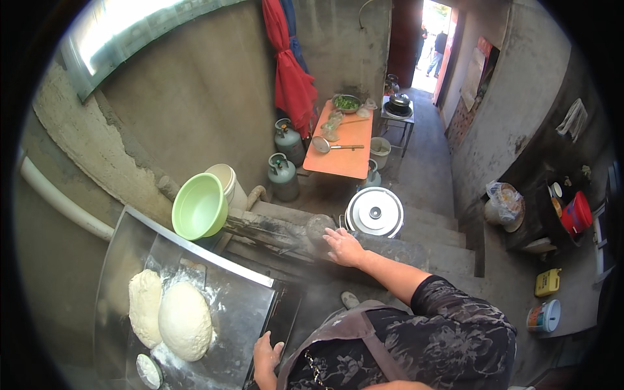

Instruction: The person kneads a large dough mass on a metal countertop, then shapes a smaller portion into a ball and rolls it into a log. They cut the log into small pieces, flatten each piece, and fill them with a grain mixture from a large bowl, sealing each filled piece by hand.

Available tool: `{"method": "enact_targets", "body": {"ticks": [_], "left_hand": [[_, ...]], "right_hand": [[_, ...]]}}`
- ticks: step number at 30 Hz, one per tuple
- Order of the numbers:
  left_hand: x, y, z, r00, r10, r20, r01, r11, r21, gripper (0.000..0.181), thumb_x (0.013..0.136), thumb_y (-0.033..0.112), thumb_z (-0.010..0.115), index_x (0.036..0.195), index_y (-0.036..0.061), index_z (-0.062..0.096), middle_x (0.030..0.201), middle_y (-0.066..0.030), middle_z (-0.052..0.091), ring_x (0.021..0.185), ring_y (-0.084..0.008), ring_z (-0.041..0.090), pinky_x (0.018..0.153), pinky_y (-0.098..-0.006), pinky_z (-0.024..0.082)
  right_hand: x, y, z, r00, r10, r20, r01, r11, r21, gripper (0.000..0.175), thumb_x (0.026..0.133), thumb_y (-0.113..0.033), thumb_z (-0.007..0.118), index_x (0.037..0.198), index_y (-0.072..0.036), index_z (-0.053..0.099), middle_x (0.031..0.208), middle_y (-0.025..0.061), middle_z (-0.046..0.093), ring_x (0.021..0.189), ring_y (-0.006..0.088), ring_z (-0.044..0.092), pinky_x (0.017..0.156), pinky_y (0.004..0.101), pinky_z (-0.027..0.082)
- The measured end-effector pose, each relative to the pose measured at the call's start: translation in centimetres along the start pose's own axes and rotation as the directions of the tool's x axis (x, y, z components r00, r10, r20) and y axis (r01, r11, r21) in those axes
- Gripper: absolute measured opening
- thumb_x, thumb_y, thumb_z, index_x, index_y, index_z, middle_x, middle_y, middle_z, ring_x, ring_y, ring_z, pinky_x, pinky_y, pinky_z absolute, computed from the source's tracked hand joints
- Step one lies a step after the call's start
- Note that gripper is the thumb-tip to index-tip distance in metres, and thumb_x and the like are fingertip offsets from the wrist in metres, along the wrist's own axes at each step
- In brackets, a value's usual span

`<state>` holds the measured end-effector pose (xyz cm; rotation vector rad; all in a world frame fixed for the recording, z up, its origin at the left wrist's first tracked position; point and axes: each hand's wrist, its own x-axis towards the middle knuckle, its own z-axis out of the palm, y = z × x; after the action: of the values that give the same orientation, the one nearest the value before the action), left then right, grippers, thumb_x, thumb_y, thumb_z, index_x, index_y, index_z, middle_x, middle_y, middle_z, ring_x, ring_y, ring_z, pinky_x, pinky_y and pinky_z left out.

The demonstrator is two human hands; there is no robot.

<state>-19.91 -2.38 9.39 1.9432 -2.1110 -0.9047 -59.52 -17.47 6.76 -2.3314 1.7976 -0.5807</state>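
Observation:
My right hand (345,247) reaches out with fingers spread and holds nothing. It is nearest to a large round pot with a metal lid (375,212) and a rounded stone or log end (319,229); I cannot tell whether it touches either. At the edge of a metal work table (239,297), my left hand (267,355) has its thumb apart from its fingers, with nothing in it. Two large lumps of dough, an oblong one (145,307) and a rounder one (185,321), lie side by side on the floured metal. A small bowl of flour (148,371) sits near them.
A green plastic basin (199,206) leans by a white bucket (234,187). Gas cylinders (282,178) stand beside an orange table (341,163) bearing a strainer ladle (336,145) and a bowl of greens (346,103). Concrete steps (438,239) lie beyond the pot; people stand outside the doorway.

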Motion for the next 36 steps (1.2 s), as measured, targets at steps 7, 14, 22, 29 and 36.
{"method": "enact_targets", "body": {"ticks": [7, 14, 22, 29, 36], "left_hand": [[0.1, -0.1, 0.1, 1.0, 0.008, -0.002, -0.008, 1.0, 0.022, 0.059, 0.078, 0.025, 0.073, 0.126, -0.0019, 0.052, 0.119, -0.0258, 0.058, 0.112, -0.0422, 0.053, 0.097, -0.0457, 0.042], [0.5, -0.2, 0.1, 1.0, 0.007, 0.026, -0.008, 0.999, 0.045, 0.06, 0.077, 0.025, 0.074, 0.126, -0.0016, 0.052, 0.118, -0.0251, 0.059, 0.111, -0.0419, 0.053, 0.096, -0.0457, 0.042], [1.2, 0.8, -0.5, 0.999, -0.015, 0.044, 0.013, 0.998, 0.055, 0.061, 0.077, 0.025, 0.074, 0.127, -0.0012, 0.052, 0.12, -0.0256, 0.058, 0.112, -0.0419, 0.053, 0.097, -0.0456, 0.042], [2.2, 0.7, -0.7, 0.999, 0.038, 0.035, -0.04, 0.998, 0.04, 0.062, 0.077, 0.025, 0.074, 0.128, -0.0016, 0.051, 0.119, -0.0267, 0.058, 0.112, -0.0429, 0.053, 0.097, -0.0462, 0.042], [3.0, 1.3, -0.9, 0.998, 0.021, 0.051, -0.023, 0.999, 0.041, 0.061, 0.077, 0.024, 0.075, 0.128, -0.0008, 0.051, 0.118, -0.0256, 0.058, 0.11, -0.043, 0.053, 0.096, -0.0462, 0.043]], "right_hand": [[-0.3, 0.1, 0.5, 1.0, 0.002, 0.024, -0.002, 1.0, 0.012, 0.059, 0.07, -0.019, 0.072, 0.124, -0.001, 0.056, 0.138, 0.0156, 0.048, 0.112, 0.0338, 0.05, 0.097, 0.0412, 0.045], [-0.1, 0.4, 0.6, 0.999, -0.03, 0.023, 0.03, 0.999, -0.013, 0.057, 0.07, -0.019, 0.073, 0.122, 0.0, 0.057, 0.136, 0.0161, 0.05, 0.108, 0.0325, 0.052, 0.094, 0.0407, 0.045], [-0.1, 0.4, 0.6, 1.0, -0.026, -0.01, 0.026, 1.0, -0.013, 0.048, 0.071, -0.016, 0.068, 0.116, 0.0, 0.061, 0.133, 0.0159, 0.054, 0.103, 0.0329, 0.054, 0.09, 0.0413, 0.048], [0.1, 0.6, 0.7, 1.0, -0.027, 0.007, 0.028, 0.999, -0.023, 0.045, 0.071, -0.016, 0.067, 0.113, -0.001, 0.062, 0.134, 0.0154, 0.054, 0.101, 0.0318, 0.055, 0.089, 0.0407, 0.048], [0.3, 0.8, 0.7, 0.999, -0.04, 0.007, 0.041, 0.999, -0.036, 0.041, 0.071, -0.016, 0.067, 0.11, -0.002, 0.064, 0.131, 0.0138, 0.057, 0.098, 0.0302, 0.055, 0.088, 0.039, 0.048]]}}
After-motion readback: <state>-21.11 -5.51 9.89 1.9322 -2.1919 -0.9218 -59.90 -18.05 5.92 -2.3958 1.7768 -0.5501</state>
